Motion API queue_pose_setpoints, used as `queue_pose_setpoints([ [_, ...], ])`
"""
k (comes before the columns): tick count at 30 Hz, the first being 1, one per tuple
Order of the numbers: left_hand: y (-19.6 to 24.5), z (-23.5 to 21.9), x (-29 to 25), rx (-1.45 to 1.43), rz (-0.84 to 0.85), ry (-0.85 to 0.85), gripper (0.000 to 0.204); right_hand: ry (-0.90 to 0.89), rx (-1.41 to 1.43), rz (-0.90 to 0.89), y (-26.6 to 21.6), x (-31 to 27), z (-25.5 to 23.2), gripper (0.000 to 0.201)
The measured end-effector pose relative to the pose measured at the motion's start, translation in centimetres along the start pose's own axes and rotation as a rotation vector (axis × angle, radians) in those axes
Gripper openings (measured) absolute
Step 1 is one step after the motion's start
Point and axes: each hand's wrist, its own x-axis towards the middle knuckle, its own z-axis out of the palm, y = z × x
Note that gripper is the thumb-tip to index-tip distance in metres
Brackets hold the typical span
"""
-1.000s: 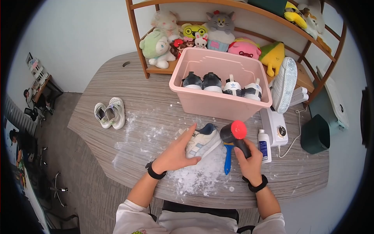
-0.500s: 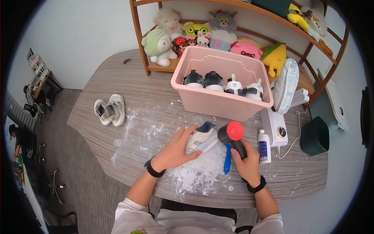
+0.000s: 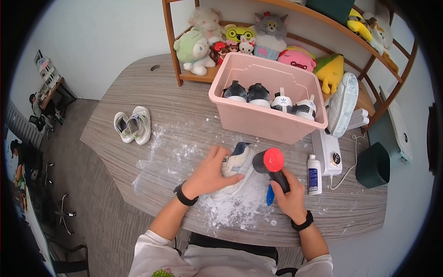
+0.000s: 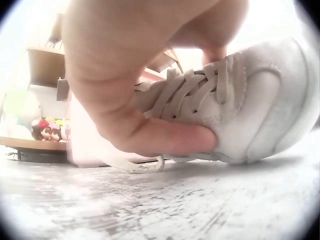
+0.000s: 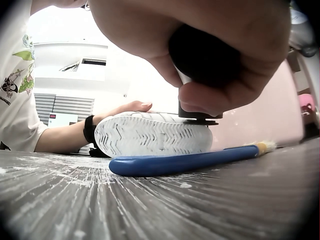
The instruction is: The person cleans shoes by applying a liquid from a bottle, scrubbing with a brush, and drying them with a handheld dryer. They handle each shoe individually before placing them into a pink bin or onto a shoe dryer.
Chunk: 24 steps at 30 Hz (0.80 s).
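The left hand (image 3: 208,174) grips a pale lace-up shoe (image 3: 234,165); in the left wrist view its thumb presses the side of the shoe (image 4: 270,95) below the laces. The shoe lies tipped, its patterned sole (image 5: 150,136) facing the right wrist camera. The right hand (image 3: 291,196) holds the handle of a black tool with a red round end (image 3: 273,159), whose head is against or close beside the shoe's sole edge. Under the right hand lies a blue-handled brush (image 5: 170,162) with light bristles, partly hidden in the head view.
White powder (image 3: 221,212) is spread over the table (image 3: 115,161). Behind stands a pink bin (image 3: 263,121) with several shoes. To the right are a white bottle (image 3: 314,175), a white device (image 3: 328,152) and a dark green bin (image 3: 373,166); another pair of shoes (image 3: 133,125) sits left.
The black tool has moved left to the shoe, now covering more of the brush. The left hand has closed further round the shoe, and the shoe has turned and shifted slightly.
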Motion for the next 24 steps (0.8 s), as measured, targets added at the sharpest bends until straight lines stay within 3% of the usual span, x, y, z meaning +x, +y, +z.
queue_pose_setpoints([
  [10,-0.4,-0.1,0.0,0.018,-0.088,-0.038,0.065,-0.217,0.105,-0.176,-0.8,0.1,-1.0,0.047],
  [15,-0.4,-0.2,0.0,0.042,-0.066,-0.049,0.063,-0.105,0.035,-0.182,-0.2,0.1,-0.4,0.047],
  [17,0.3,-0.7,0.1,-0.019,-0.156,-0.109,0.059,-0.099,0.015,-0.221,-0.3,0.1,-0.5,0.047],
  [19,-0.3,-0.4,0.0,-0.026,-0.129,-0.091,0.057,-0.223,0.039,-0.281,-0.7,-0.2,-0.8,0.046],
  [24,-0.9,0.1,0.0,-0.009,-0.086,-0.069,0.055,-0.299,0.025,-0.368,-1.4,-0.6,-0.3,0.046],
])
